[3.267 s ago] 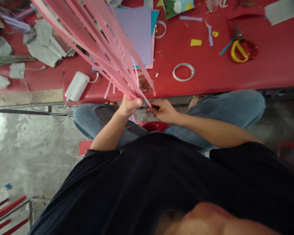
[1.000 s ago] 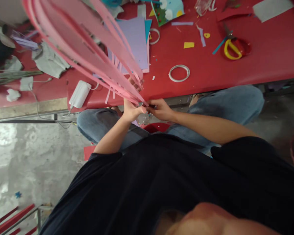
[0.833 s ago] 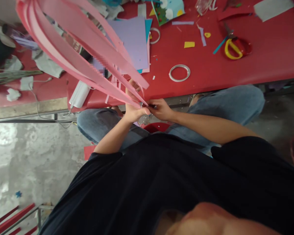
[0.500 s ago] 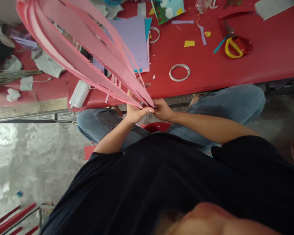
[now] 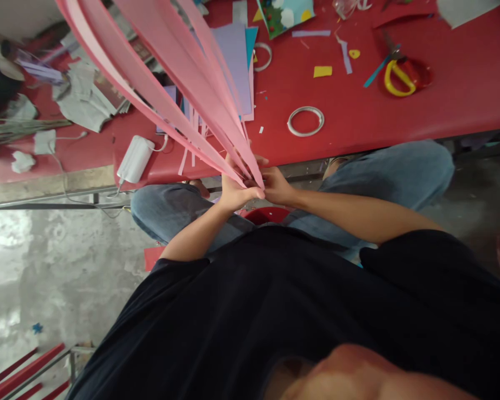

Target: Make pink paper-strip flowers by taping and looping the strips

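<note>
A bundle of long, curved pink paper strips (image 5: 194,80) fans up and to the left from my hands, and its top runs out of the frame. My left hand (image 5: 233,194) is closed on the gathered lower ends, with its thumb lying across the front. From the other side my right hand (image 5: 278,188) is at the same ends with its fingers bent round them. A small dark spot shows between the hands where the strips meet; I cannot make out what it is. Both hands are above my lap, at the front edge of the red table (image 5: 354,116).
A roll of tape (image 5: 305,121) and yellow-and-red-handled scissors (image 5: 400,78) lie on the right. Purple sheets (image 5: 233,66) are stacked behind the strips. On the left are a white power adapter (image 5: 136,159) and crumpled paper (image 5: 81,94). A red container (image 5: 267,215) stands between my knees.
The upper part of the pink strips has swung to the right and further up out of the frame. Both hands have shifted slightly to the right, still at the gathered ends.
</note>
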Demonstrator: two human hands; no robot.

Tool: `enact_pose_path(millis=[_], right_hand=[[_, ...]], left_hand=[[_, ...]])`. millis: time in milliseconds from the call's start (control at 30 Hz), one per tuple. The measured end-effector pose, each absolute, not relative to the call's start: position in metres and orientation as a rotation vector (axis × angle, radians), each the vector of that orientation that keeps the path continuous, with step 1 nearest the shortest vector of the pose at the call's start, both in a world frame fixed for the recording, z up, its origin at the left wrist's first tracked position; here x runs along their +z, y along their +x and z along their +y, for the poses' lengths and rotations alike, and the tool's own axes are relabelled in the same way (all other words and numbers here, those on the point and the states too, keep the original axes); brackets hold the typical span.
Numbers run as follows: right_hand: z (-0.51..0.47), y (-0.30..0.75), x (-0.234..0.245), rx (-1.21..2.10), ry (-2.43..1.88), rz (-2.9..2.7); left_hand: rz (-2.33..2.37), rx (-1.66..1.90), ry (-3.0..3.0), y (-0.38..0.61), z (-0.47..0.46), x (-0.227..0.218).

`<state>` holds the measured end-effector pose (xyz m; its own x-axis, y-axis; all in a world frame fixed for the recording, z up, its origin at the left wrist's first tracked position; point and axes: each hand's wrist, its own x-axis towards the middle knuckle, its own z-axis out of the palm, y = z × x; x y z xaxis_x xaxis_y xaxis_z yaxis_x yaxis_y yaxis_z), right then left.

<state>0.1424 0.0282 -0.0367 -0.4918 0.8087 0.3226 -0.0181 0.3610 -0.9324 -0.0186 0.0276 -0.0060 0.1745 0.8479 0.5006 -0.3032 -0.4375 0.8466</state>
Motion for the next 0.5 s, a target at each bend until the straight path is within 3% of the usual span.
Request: enact_pose_path(millis=[500], right_hand=[[0.0265,0.142,-0.04,1.325,-0.666,-1.637]], left_hand=[[0.674,1.315,1.487,-0.0161,0.0166,0.0038]])
